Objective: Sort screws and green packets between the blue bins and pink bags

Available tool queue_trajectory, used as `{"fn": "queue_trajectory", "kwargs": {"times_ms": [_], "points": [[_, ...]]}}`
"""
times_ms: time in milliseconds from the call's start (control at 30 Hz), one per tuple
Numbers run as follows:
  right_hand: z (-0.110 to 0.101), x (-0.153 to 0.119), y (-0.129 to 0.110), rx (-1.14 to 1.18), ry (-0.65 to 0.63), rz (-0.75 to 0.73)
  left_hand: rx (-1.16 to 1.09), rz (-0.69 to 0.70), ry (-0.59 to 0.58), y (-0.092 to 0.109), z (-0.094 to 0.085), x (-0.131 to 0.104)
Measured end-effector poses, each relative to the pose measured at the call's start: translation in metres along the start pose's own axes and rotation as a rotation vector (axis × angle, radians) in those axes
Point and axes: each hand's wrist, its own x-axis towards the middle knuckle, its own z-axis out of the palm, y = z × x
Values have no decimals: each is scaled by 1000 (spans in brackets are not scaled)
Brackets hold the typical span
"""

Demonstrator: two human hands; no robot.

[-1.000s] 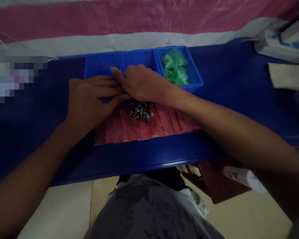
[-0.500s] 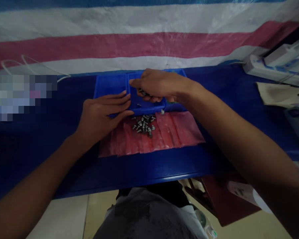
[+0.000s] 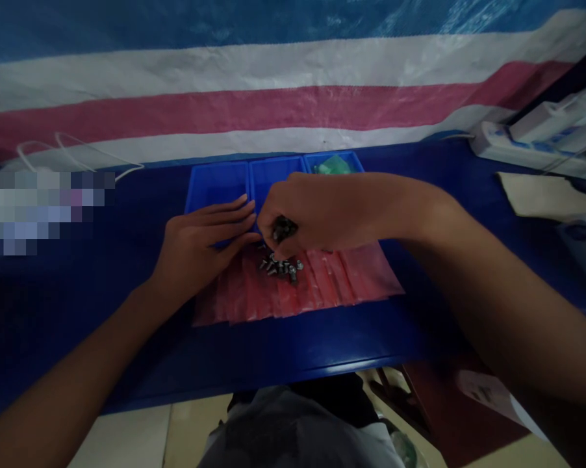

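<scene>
1. The right hand (image 3: 322,207) is curled into a loose fist around a handful of screws (image 3: 284,227), which shows dark between the thumb and the bent fingers
2. That fist hangs over the near edge of the middle blue bin (image 3: 273,168), hiding much of it, and just above a pile of loose screws (image 3: 293,270)
3. The pile lies on overlapping red plastic bags (image 3: 373,276), spread in a row on the blue table (image 3: 332,341) in front of the bins
4. The left hand (image 3: 203,237) grips nothing visible; its fingers are extended close together across the front of the left blue bin (image 3: 219,183), fingertips near the middle bin
5. Green bags (image 3: 336,165) sit in the right blue bin (image 3: 356,162), partly hidden behind the right wrist
</scene>
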Motion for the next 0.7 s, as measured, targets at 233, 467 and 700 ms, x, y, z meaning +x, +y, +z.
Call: {"fn": "queue_trajectory", "kwargs": {"times_ms": [233,467,700], "points": [[23,-16,-20,-402,177,-1,-96,53,45,-1,-1,2],[27,-20,-39,-506,68,16,-138,38,30,-2,-2,0],[23,-33,-21,-492,195,26,-119,5,20,1,-1,3]]}}
